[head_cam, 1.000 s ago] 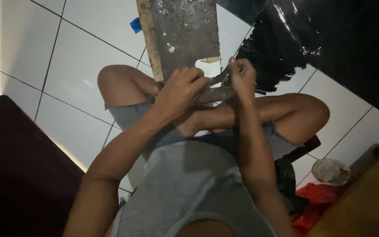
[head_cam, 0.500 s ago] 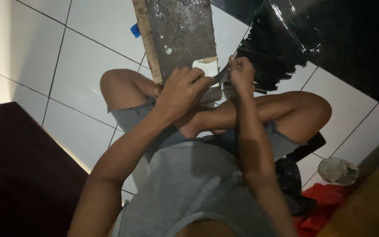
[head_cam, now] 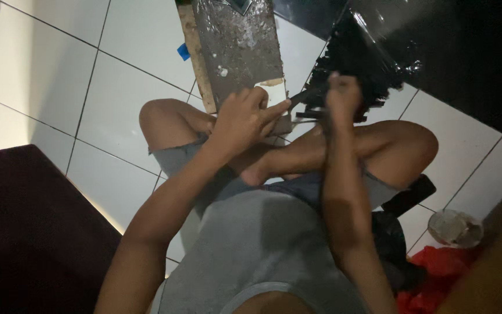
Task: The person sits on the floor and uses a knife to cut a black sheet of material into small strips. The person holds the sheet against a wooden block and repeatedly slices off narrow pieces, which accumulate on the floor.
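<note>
I sit cross-legged on a white tiled floor. A stained wooden board [head_cam: 236, 46] lies in front of my legs, with a pale flat piece [head_cam: 272, 92] at its near end. My left hand [head_cam: 244, 120] rests over that end, fingers stretched to one end of a thin dark strip [head_cam: 308, 96]. My right hand [head_cam: 341, 96] is closed on the strip's other end, just right of the board. A second dark piece [head_cam: 309, 114] shows under the strip. What lies beneath my left palm is hidden.
Crumpled black plastic sheet [head_cam: 373, 52] covers the floor to the right of the board. A small round bowl [head_cam: 454, 228] and a red cloth [head_cam: 431, 285] are near my right hip. A dark mat [head_cam: 24, 232] fills the lower left. A blue scrap [head_cam: 183, 52] lies beside the board.
My hands were bunched together over the near end of the board. They have drawn apart, the right hand shifting right and up, and the dark strip now spans the gap.
</note>
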